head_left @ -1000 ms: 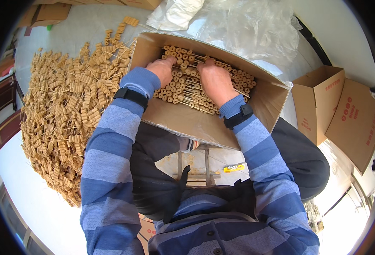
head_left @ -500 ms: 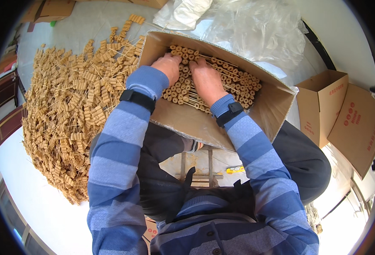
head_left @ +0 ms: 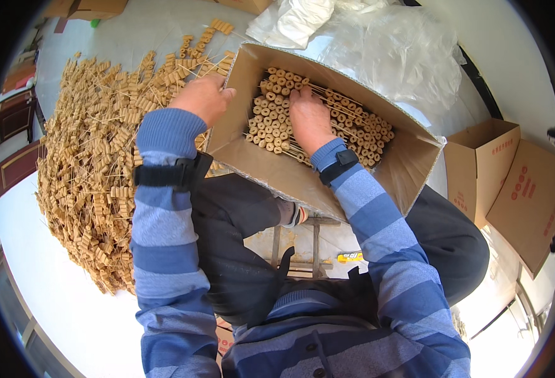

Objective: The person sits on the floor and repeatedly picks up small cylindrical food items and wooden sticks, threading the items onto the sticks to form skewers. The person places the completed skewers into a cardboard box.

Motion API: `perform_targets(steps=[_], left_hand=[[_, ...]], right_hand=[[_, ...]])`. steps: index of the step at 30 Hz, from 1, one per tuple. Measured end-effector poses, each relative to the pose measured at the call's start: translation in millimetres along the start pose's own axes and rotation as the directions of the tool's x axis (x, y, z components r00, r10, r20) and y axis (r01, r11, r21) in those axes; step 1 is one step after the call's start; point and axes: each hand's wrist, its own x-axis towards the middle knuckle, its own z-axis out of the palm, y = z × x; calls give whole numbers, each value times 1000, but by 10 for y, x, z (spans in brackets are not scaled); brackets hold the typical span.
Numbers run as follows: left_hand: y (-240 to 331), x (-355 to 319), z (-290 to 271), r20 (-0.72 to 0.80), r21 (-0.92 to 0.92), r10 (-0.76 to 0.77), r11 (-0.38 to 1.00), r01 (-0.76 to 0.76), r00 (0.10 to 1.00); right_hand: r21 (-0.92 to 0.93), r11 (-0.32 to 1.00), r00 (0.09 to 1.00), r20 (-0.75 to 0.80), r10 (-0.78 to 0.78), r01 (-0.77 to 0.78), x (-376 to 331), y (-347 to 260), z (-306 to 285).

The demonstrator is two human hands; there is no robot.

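An open cardboard box [head_left: 239,145] sits tilted in front of me, lined along its rim with clear plastic. Inside are packed rows of tan, ring-shaped pieces [head_left: 271,116] on thin sticks, many with their round ends facing up. My right hand [head_left: 311,118] reaches into the box, its fingers curled down against the skewered rings; the fingertips are partly hidden. Outside the box's left wall, my left hand [head_left: 200,97] hovers over the edge of a large heap of the same skewers [head_left: 95,164]. Its thumb stands apart from the fingers, and nothing shows in it.
Clear plastic sheeting [head_left: 390,57] and a white bag [head_left: 299,22] lie beyond the box. At the right stands another open carton [head_left: 479,157]. A yellow cutter [head_left: 351,257] rests near a wooden frame [head_left: 316,249] between my legs.
My left hand has come out of the box and moved left over the heap's edge. My right hand stays among the skewers. The view has shifted slightly.
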Motion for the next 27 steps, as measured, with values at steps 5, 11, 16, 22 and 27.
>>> perform_targets(steps=[5,11,16,22,27], left_hand=[[-89,81,41,148,-86,43,996,-31,988],[-89,86,107,56,17,146,989,-147,988],[16,9,83,-19,-24,123,992,-123,992],[310,-184,221,-480,92,355,930,-357,802],[465,122,677,-66,100,216,973,-209,974]], right_hand=[[57,994,995,28,-99,97,2,106,-62],[69,989,991,-7,-131,131,31,-48,-48],[24,990,990,27,-141,141,181,-84,-41],[229,963,989,-77,-125,140,130,110,39],[337,932,991,-18,-135,133,100,277,85]])
